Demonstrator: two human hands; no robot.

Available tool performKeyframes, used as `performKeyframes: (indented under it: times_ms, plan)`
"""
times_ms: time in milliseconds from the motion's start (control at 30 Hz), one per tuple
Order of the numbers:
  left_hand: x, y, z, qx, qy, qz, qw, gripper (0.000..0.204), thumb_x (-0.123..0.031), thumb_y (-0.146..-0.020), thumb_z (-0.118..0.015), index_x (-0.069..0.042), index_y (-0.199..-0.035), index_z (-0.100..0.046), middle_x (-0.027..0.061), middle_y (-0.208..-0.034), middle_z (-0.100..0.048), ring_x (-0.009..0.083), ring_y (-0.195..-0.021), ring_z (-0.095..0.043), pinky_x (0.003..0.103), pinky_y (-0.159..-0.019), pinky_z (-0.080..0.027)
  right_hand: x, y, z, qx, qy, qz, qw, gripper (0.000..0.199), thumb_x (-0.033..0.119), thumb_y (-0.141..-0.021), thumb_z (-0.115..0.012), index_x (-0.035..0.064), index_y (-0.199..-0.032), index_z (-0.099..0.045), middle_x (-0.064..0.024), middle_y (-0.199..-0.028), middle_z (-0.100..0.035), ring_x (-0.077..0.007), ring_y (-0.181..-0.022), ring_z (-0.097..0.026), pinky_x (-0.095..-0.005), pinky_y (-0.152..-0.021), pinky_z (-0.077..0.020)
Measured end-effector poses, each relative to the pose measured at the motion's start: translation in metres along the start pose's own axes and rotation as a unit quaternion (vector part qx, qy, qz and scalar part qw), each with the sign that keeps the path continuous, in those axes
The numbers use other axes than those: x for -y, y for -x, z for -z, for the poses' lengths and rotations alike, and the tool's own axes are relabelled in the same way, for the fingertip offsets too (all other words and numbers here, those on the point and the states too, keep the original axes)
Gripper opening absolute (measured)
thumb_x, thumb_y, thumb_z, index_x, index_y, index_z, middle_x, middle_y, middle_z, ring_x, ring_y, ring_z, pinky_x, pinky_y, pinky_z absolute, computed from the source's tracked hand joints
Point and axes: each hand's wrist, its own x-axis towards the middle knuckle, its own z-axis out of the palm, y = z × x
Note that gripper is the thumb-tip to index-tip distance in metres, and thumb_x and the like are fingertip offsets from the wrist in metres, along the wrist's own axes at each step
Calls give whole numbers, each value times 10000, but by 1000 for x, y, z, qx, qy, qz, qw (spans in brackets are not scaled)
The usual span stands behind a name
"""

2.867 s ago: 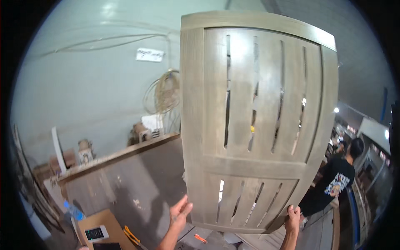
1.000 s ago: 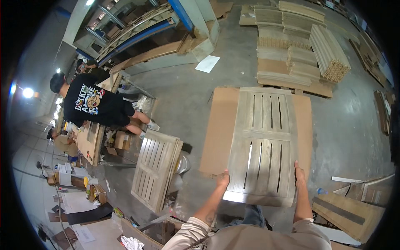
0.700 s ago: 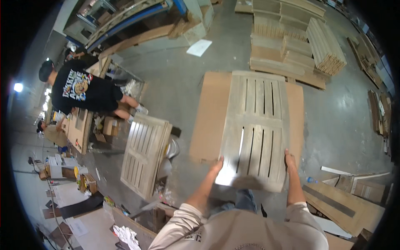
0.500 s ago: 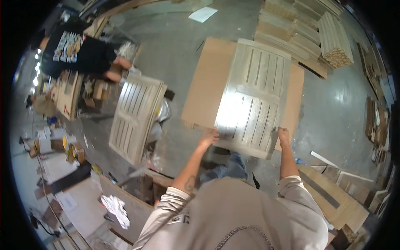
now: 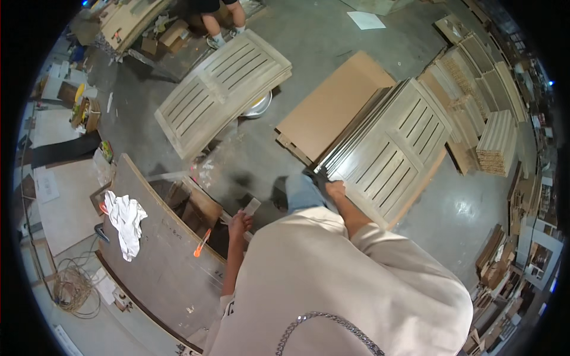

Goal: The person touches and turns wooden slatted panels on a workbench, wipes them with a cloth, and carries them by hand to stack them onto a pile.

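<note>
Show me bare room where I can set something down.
Free: the grey board between the white cloth and orange tool; the cardboard left of the right-hand slotted panels. Crowded: upper right, packed with stacked wood strips.

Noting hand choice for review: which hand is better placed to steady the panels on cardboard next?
Probably the right hand: it is at the near end of the panels, while the left hand is apart, beside the bench.
</note>
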Motion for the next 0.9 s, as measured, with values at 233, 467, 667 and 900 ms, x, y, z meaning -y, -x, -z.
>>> performKeyframes:
  times_ms: [233, 467, 667, 900]
  plan:
    - [29, -10, 20, -68, 33, 108, 991, 372, -317, -929, -575, 28, -1070, -583, 155, -919, -659, 215, -760, -639, 320, -678, -530, 46, -34, 2, -170, -47, -156, 972, 854, 426, -679, -659, -34, -1315, -322, -254, -1353, -415, -360, -1266, -430, -397, -1065, -343]
    - [-37, -51, 25, -85, 94, 166, 978, 392, -335, -926, -578, 17, -1097, -584, 153, -936, -662, 211, -796, -642, 308, -707, -524, 121, -64, 5, -91, 71, -283, 952, 759, 393, -798, -594, -12, -1392, -352, -220, -1368, -449, -316, -1250, -477, -373, -999, -408]
    - [-202, -72, 4, -122, 134, 109, 977, 463, -394, -930, -564, -4, -1179, -565, 139, -965, -667, 189, -873, -640, 285, -773, -504, 269, -149, -22, 119, 77, -1, 990, 869, 515, -780, -645, -59, -1371, -368, -280, -1340, -466, -326, -1273, -454, -357, -1071, -349]
    - [-195, -37, 27, -162, 72, 125, 976, 474, -443, -936, -532, -32, -1170, -568, 76, -965, -647, 154, -850, -626, 284, -718, -502, 553, -181, -40, -271, 145, 259, 916, 910, 601, -794, -609, 35, -1425, -278, -286, -1384, -386, -435, -1252, -426, -540, -976, -398]
